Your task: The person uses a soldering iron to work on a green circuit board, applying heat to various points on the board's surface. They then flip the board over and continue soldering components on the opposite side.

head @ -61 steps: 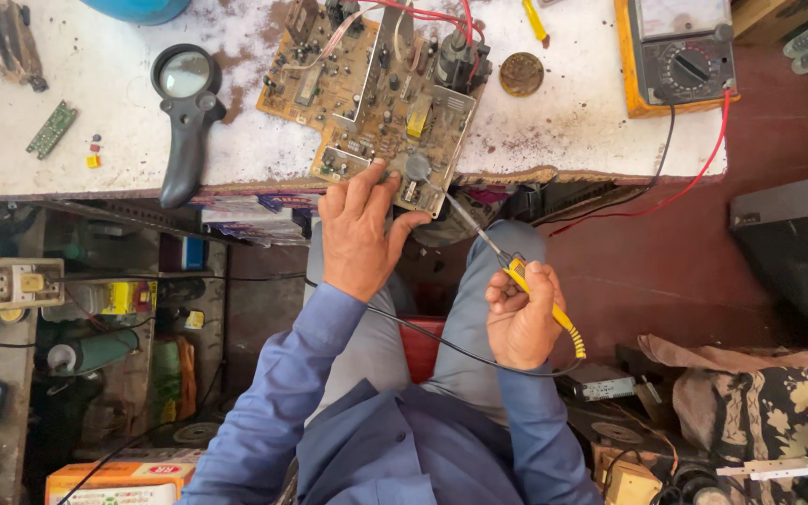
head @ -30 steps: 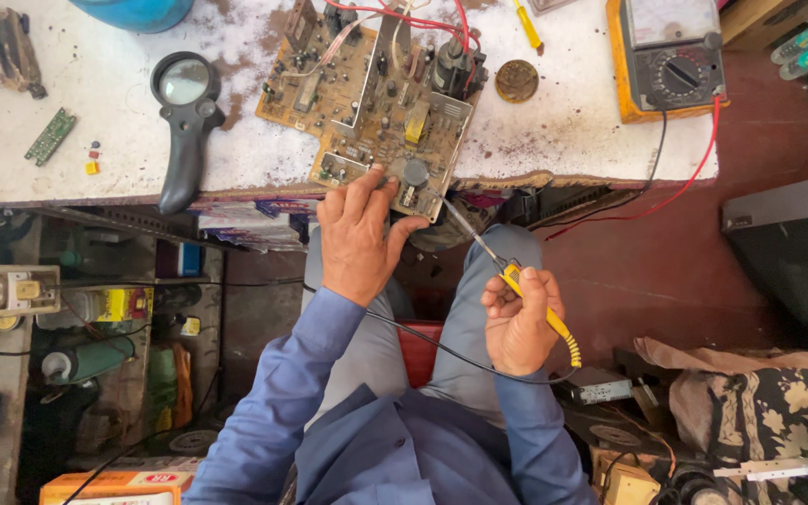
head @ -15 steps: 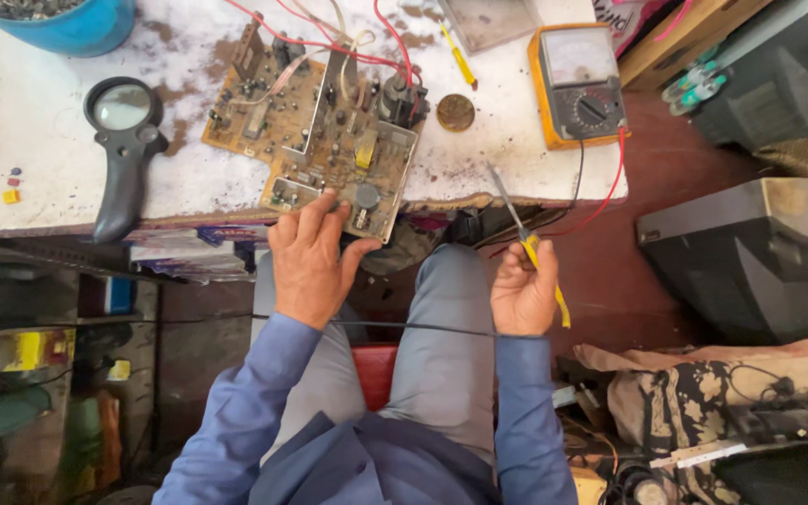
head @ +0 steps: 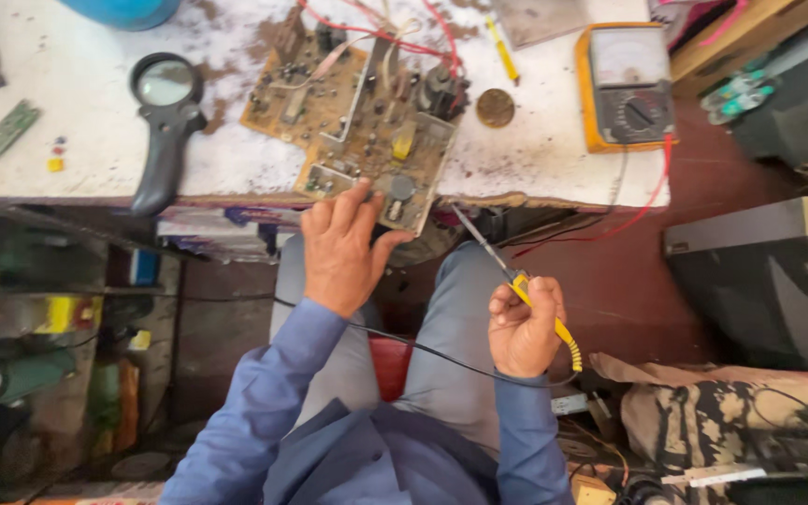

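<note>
Soldering iron (head: 516, 285) farther from circuit board (head: 371, 131) than before.

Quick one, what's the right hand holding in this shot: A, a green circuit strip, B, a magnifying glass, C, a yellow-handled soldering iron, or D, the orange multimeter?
C: the right hand grips a yellow-handled soldering iron with its metal tip aimed toward the circuit board, while the magnifying glass and multimeter lie untouched on the bench.

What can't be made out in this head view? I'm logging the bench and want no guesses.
- Blue container: cut off by the top edge.
- Circuit board near corner: covered by the left hand.
- Soldering iron grip: wrapped by the right hand fingers.
- Multimeter dial setting: too small, blurred.
- Shelves under the table: dark, blurred.
</note>
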